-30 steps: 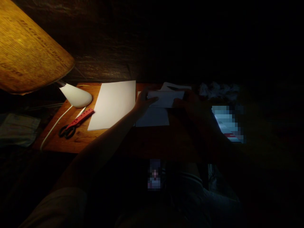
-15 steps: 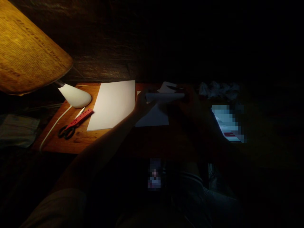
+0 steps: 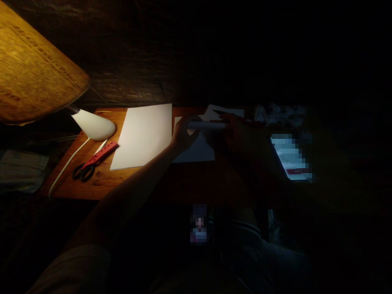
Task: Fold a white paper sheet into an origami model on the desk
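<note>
Between my hands is a narrow piece of white paper, apparently rolled or folded, held level above the table. My left hand closes on its left end, thumb and fingers curled around it. At the other end my right hand grips it, though that hand lies in deep shadow and its fingers show only in part. Under the hands lies a sheet of paper. Left of it is a bright stack of white paper. Behind my hands lies another pale paper piece.
A lamp with a yellow shade and white base stands left. Near it lie black-handled scissors and a red strip with holes. Crumpled paper and a lit tablet or phone are right. The wooden table is dim.
The held paper looks narrower and rounder, and my right hand has shifted slightly left along it. More of the paper piece behind shows. The whole view has moved a little.
</note>
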`<control>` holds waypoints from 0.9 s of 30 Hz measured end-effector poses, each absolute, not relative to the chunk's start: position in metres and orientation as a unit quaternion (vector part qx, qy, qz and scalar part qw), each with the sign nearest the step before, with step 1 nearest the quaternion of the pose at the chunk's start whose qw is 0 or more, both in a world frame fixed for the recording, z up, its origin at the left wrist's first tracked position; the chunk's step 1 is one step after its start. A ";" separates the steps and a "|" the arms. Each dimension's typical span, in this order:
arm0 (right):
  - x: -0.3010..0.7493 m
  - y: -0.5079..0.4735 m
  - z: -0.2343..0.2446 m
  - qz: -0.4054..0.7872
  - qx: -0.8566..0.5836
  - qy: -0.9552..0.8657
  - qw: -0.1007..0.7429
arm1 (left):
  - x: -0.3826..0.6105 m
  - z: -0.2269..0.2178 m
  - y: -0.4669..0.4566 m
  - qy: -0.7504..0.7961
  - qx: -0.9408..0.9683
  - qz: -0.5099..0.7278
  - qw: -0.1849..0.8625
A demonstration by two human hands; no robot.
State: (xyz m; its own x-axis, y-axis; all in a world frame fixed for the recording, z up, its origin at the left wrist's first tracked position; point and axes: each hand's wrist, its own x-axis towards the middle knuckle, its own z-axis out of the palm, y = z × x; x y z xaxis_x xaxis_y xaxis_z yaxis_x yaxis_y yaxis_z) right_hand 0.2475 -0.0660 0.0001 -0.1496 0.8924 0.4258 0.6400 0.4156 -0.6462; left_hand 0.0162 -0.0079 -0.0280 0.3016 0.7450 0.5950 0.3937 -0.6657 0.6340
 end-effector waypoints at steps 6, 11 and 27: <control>0.245 -0.073 0.011 0.136 -0.548 -0.750 0.343 | 0.015 -0.025 -0.009 0.386 0.797 0.436 0.159; 0.245 -0.077 0.017 0.127 -0.552 -0.759 0.322 | 0.014 -0.026 -0.008 0.395 0.803 0.418 0.155; 0.247 -0.066 0.007 0.178 -0.564 -0.716 0.370 | 0.013 -0.030 -0.002 0.387 0.751 0.483 0.229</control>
State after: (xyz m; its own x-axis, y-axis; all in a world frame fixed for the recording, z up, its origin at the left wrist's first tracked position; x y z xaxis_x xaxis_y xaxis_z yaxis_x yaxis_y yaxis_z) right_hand 0.2470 -0.0662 0.0071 -0.0901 0.9401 0.3288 0.6764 0.3001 -0.6727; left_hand 0.0129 -0.0022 -0.0297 0.2337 0.8031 0.5481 0.3614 -0.5951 0.7178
